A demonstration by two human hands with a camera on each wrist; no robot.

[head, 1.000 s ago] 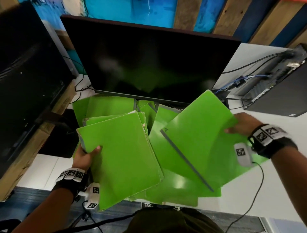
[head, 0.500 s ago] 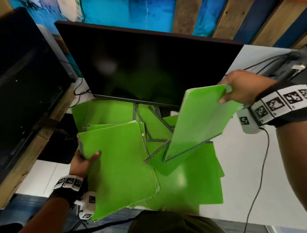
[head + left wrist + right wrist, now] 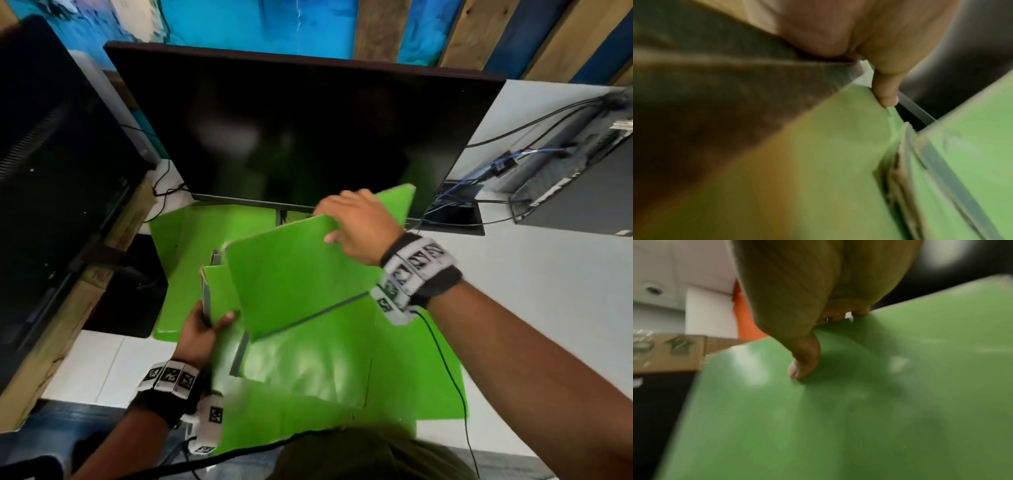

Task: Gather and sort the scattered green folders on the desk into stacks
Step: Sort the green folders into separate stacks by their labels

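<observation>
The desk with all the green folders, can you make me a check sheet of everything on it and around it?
Surface: white desk, partly covered by folders.
Job's things: held folder raised and tilted; gathered stack at the left; loose folders overlapping flat below.
Clutter: nothing seen.
Hands: right hand grips the held folder's top edge, thumb on its face; left hand grips the gathered stack's near corner.
Cables: black and blue cables run to the computer case; a thin black wire trails from the right wrist.
Surroundings: dark monitor behind; second dark screen at left; painted plank wall.
</observation>
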